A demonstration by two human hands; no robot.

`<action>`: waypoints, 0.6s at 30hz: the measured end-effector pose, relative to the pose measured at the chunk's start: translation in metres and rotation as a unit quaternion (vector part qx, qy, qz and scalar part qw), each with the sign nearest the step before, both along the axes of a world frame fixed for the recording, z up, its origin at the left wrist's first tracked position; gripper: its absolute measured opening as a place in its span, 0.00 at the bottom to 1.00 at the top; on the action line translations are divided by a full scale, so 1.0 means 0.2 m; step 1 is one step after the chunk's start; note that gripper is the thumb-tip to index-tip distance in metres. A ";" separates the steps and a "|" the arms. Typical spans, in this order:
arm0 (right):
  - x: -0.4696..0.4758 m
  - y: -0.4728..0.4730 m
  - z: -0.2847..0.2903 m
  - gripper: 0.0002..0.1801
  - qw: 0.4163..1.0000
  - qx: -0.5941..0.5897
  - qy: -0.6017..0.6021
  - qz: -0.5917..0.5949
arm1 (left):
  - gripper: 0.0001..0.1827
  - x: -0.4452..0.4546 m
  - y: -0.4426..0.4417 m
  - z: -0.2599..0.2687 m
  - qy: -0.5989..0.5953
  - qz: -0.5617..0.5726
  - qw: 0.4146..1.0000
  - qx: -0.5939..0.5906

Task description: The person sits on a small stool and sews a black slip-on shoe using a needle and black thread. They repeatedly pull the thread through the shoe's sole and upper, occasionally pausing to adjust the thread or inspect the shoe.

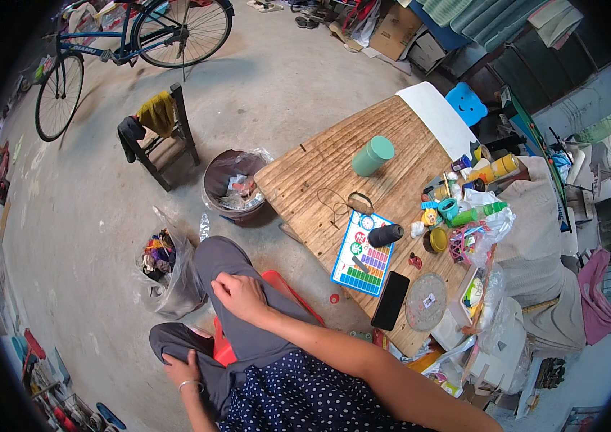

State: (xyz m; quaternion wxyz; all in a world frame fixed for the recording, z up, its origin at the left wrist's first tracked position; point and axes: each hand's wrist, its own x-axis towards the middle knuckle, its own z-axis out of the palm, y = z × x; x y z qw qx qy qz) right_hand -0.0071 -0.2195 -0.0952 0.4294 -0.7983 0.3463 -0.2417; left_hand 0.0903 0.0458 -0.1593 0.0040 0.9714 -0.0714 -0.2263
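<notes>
My left hand (182,370), with a bracelet at the wrist, rests on my left knee, thumb apart from the fingers. My right hand (240,297) lies loosely bent on my right thigh. Neither holds anything. To the right stands a wooden table (327,162). On its near part lie a printed board with coloured blocks (357,275), a dark thread spool (385,236) on top of it, a black smartphone (391,301) and a round, clear-looking disc (426,301). A green lidded canister (373,156) stands farther back, and a loop of thin cord (332,201) lies near the edge.
A plastic bag of fabric scraps (168,275) and a lined waste bin (232,186) stand before my knees. Beyond are a small wooden chair (181,124) draped with cloths and a blue bicycle (122,46). Jars and small items, including a teal cup (448,208), crowd the table's right side.
</notes>
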 end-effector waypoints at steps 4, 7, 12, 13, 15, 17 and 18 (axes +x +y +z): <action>0.00 -0.01 0.02 0.12 1.000 0.018 -0.008 0.009 | 0.54 0.04 -0.11 0.04 0.007 -0.001 0.999 0.039; 0.02 -0.01 0.01 0.12 0.999 0.031 -0.027 0.005 | 0.54 0.09 0.02 -0.04 0.003 -0.017 1.000 0.000; -0.03 -0.08 0.04 0.10 0.917 0.382 -0.113 0.016 | 0.53 0.10 0.05 -0.08 -0.005 -0.014 1.000 0.003; -0.09 -0.13 0.05 0.09 0.898 0.419 -0.132 -0.004 | 0.53 0.11 0.04 -0.08 -0.004 -0.015 1.000 0.004; -0.23 -0.29 0.04 0.08 0.939 0.322 -0.091 -0.077 | 0.53 0.08 -0.01 -0.04 -0.004 -0.015 1.000 0.013; -0.40 -0.47 0.07 0.07 0.958 0.231 -0.046 -0.163 | 0.53 0.08 0.03 -0.07 -0.014 -0.011 1.000 0.009; -0.52 -0.57 -0.03 0.07 0.971 0.116 0.010 -0.207 | 0.53 0.08 0.01 -0.09 -0.021 -0.019 1.000 -0.002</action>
